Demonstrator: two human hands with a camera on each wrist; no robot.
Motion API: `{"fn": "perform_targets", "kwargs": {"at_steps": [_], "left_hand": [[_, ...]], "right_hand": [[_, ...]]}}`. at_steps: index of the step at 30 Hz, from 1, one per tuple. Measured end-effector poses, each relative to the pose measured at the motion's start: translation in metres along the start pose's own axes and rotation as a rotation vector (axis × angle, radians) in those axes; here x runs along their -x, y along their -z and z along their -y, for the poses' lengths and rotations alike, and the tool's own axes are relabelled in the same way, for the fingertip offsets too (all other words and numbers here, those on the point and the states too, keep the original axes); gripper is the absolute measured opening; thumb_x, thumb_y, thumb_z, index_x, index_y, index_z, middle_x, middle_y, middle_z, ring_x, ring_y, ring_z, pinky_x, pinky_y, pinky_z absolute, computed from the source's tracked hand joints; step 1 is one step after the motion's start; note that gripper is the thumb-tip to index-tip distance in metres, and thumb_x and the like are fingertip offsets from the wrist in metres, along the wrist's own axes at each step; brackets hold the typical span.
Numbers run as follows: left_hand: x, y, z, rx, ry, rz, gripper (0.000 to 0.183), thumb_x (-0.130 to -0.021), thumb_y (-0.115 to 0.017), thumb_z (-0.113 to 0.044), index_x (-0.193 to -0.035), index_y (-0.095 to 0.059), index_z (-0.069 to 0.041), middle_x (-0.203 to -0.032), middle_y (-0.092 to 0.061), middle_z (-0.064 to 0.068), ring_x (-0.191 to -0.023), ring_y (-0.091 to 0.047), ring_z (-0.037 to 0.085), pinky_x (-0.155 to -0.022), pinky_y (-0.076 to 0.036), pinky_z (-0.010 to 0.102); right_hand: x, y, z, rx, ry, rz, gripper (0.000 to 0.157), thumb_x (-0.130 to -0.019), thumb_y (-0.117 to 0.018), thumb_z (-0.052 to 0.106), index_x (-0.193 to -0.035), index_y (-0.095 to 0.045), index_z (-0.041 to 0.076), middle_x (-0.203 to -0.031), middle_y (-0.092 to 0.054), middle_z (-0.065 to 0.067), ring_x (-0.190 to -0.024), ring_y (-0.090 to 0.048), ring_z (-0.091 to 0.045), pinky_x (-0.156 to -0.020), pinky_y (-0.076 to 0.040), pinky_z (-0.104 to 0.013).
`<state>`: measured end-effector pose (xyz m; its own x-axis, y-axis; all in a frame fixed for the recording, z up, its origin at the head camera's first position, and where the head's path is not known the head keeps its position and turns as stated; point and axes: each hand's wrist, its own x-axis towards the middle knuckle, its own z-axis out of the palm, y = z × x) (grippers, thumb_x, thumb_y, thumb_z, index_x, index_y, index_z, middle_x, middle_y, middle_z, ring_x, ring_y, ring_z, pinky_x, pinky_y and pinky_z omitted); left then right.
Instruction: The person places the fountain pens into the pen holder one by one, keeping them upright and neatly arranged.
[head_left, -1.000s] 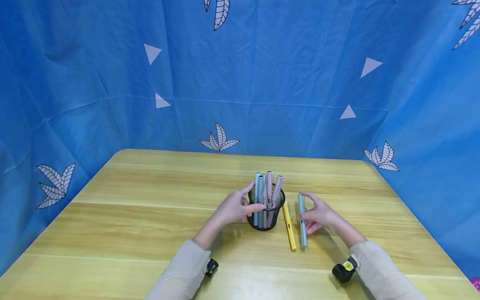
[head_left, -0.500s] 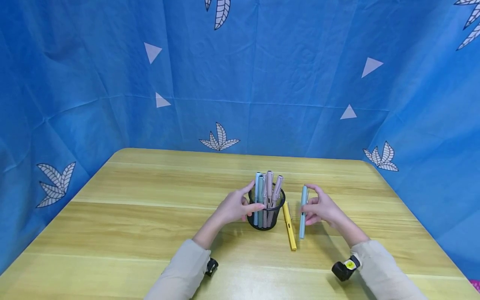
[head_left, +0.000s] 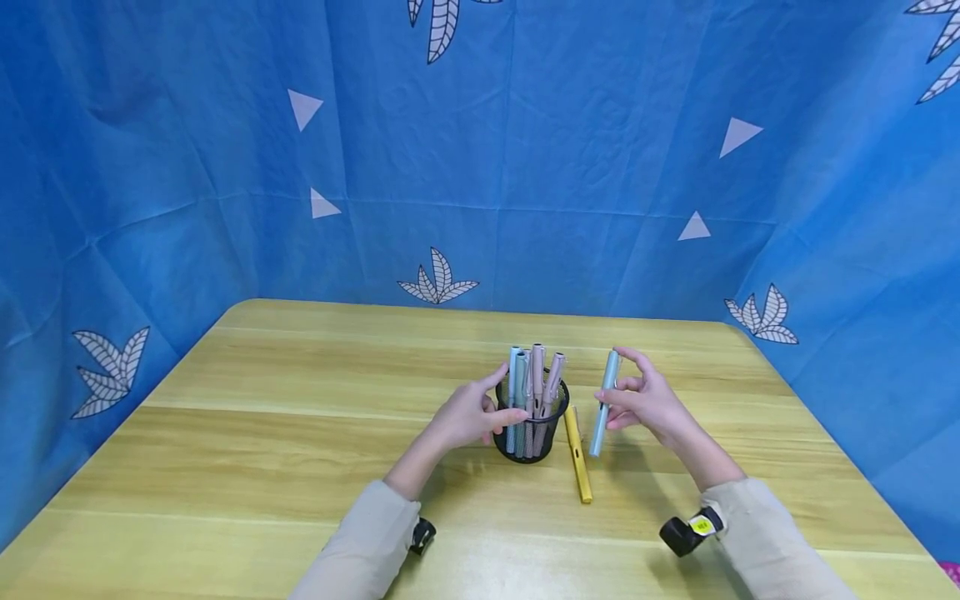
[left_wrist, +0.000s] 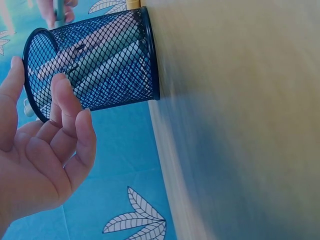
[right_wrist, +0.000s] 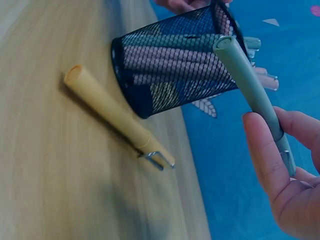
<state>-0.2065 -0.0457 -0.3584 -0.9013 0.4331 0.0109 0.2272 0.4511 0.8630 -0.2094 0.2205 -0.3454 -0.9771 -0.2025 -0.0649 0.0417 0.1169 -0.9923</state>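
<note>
A black mesh pen holder stands upright on the table with several pens in it, pale blue, teal and mauve. My left hand holds the holder from its left side, thumb and fingers spread about the rim; the left wrist view shows curled fingers against the mesh. To the right of the holder, my right hand pinches a light blue pen between thumb and fingers. That pen is raised and tilted, its top leaning right. Between holder and right hand lies a yellow pen, its clip visible in the right wrist view.
The wooden table stretches wide to the left and right of the hands. A blue patterned cloth hangs behind its far edge. Each wrist wears a small black camera.
My right hand has lifted the light blue pen off the table and raised it, tilting its lower end toward the holder. The left hand, holder and yellow pen have stayed put.
</note>
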Motion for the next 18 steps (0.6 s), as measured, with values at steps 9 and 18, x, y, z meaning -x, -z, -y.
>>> {"fn": "perform_targets", "kwargs": {"at_steps": [9, 18], "left_hand": [[0.001, 0.001, 0.001, 0.012, 0.001, -0.002, 0.081, -0.081, -0.065, -0.037, -0.143, -0.018, -0.019, -0.066, -0.06, 0.021, -0.054, -0.057, 0.037, -0.046, -0.04, 0.029], [0.0, 0.001, 0.002, 0.019, -0.005, 0.004, 0.079, -0.082, -0.064, -0.035, -0.144, -0.018, -0.018, -0.066, -0.06, 0.021, -0.054, -0.057, 0.038, -0.051, -0.044, 0.03]], "right_hand": [[-0.004, -0.012, 0.014, -0.167, 0.058, -0.054, 0.079, -0.084, -0.059, -0.003, -0.142, -0.007, 0.011, -0.078, -0.057, -0.008, -0.056, -0.061, -0.017, -0.056, -0.052, -0.033], [-0.012, -0.024, 0.023, -0.238, 0.123, -0.066, 0.066, -0.087, -0.053, -0.005, -0.137, -0.012, 0.007, -0.077, -0.061, -0.006, -0.058, -0.062, -0.018, -0.059, -0.052, -0.033]]}}
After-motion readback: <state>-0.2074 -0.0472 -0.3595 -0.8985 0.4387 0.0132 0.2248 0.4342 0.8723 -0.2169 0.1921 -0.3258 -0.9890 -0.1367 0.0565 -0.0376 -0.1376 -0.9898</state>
